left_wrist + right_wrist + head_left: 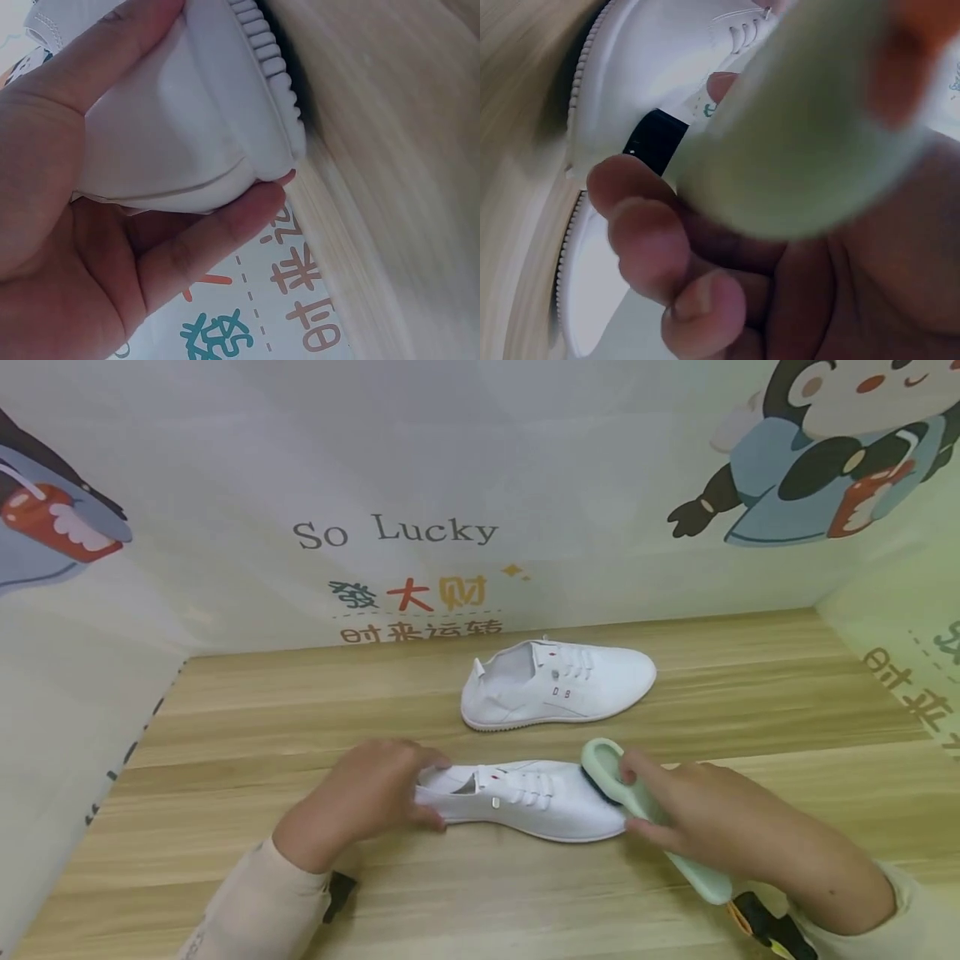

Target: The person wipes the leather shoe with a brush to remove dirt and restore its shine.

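Note:
A white lace-up shoe lies sole down on the wooden table, its toe pointing right. My left hand grips it at the heel; in the left wrist view the thumb and fingers wrap the heel from both sides, just above the ribbed sole. My right hand holds a pale green brush by its handle. The brush's dark bristles meet the upper near the toe. Blurred in the right wrist view, the green handle hides part of the palm.
Behind this shoe stands a second white shoe, also with its toe to the right. The wood-grain table ends at a printed backdrop with cartoon figures and lettering, which also rises on both sides.

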The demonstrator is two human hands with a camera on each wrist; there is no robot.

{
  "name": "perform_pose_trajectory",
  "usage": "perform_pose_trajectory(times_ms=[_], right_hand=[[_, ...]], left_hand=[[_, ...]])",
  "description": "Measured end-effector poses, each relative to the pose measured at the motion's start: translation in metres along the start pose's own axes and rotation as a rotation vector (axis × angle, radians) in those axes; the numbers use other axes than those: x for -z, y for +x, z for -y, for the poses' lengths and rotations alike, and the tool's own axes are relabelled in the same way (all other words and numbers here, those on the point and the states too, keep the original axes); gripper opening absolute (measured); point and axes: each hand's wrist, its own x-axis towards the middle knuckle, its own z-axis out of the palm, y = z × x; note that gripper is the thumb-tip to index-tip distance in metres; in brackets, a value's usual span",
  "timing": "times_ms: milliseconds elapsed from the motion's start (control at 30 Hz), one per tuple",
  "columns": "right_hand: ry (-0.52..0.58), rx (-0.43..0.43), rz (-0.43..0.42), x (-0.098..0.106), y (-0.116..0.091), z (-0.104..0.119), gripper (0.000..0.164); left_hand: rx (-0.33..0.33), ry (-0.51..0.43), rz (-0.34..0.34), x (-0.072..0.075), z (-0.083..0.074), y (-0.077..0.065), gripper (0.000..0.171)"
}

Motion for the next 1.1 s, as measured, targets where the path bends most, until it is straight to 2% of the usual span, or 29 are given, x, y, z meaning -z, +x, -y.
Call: perform_pose_trajectory(times_ms=[300, 567, 767, 1000, 1100], right_hand=[[-0.019, -0.019, 0.004, 0.004, 0.001, -0.008, 0.04], [-0.049, 0.046, -0.054, 0.003, 0.003, -0.012, 0.044], [-0.041, 0.032, -0.046, 0.005, 0.001, -0.018, 0.044], [-0.052, 0.009, -0.052, 0.007, 0.003, -0.02, 0.055], [-0.055, -0.013, -0.036, 0.007, 0.005, -0.019, 0.044]], left_hand=[[0.003, 0.005, 0.004, -0.004, 0.002, -0.003, 0.064], [0.023, -0.001, -0.004, 0.002, 0.003, -0.003, 0.06], [0.043, -0.007, -0.005, 0.003, 0.007, -0.002, 0.06], [0.06, -0.005, 0.012, 0.002, 0.008, -0.002, 0.06], [0.054, -0.002, 0.006, 0.002, 0.008, -0.002, 0.061]])
